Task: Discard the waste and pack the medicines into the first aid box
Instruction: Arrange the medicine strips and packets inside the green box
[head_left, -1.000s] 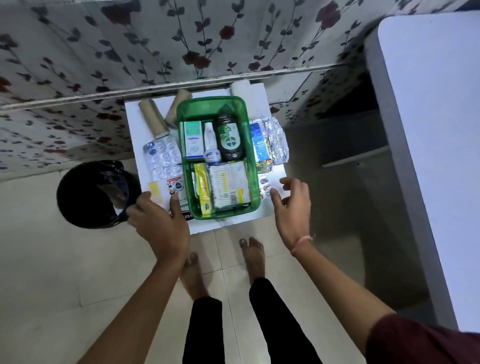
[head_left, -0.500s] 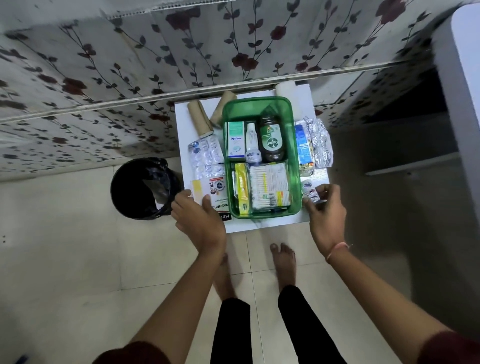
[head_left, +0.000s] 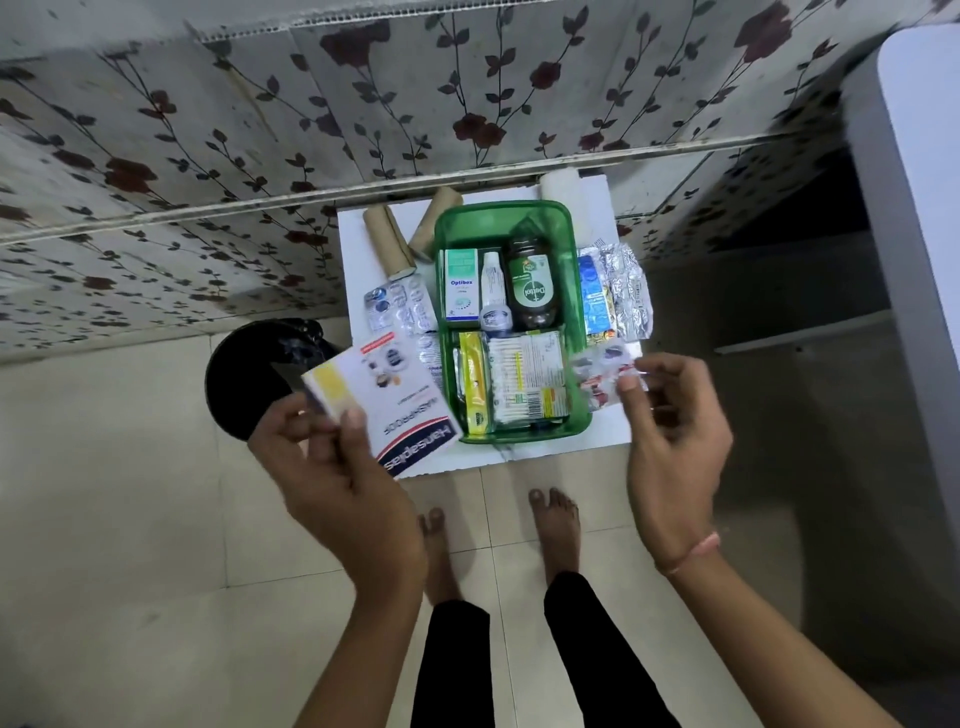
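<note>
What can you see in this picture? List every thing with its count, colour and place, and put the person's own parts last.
Small table: one, white, against the floral wall.
First aid box: one, green, open, on the table.
Dettol bottle: one, brown with green label, lying in the box.
Optibex carton: one, green and white, in the box.
Cardboard tubes: two, brown, on the table left of the box.
Foil strips: a pile, silver and blue, right of the box.
Blister packs: several, clear, left of the box.
Bin: one, black, on the floor at left.
Hansaplast box: one, white, in the left hand.
Blister strip: one, clear, in the right hand.
Feet: two, bare, on the tiles.
</note>
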